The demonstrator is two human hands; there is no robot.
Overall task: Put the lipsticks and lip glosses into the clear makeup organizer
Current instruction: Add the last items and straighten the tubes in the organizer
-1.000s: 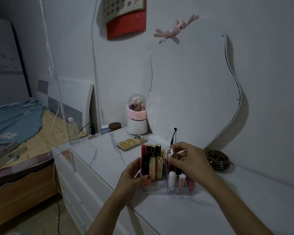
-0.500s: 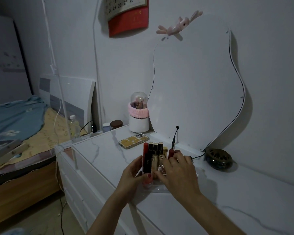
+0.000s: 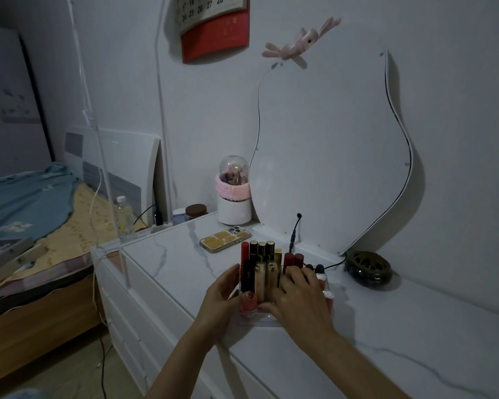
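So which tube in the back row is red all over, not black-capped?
The leftmost tube, at the back-left corner of the organizer; its three neighbours to the right have black caps.

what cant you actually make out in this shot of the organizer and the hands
Head view, the only view:
- Front compartments of the clear makeup organizer: covered by the right hand, so their contents are hidden.
- Whether the right hand holds anything: its palm faces down, unseen.
- Labels on the lipsticks: too small and dim.
- Left hand fingers behind the organizer's side: hidden.
- Calendar: cut off by the top edge.
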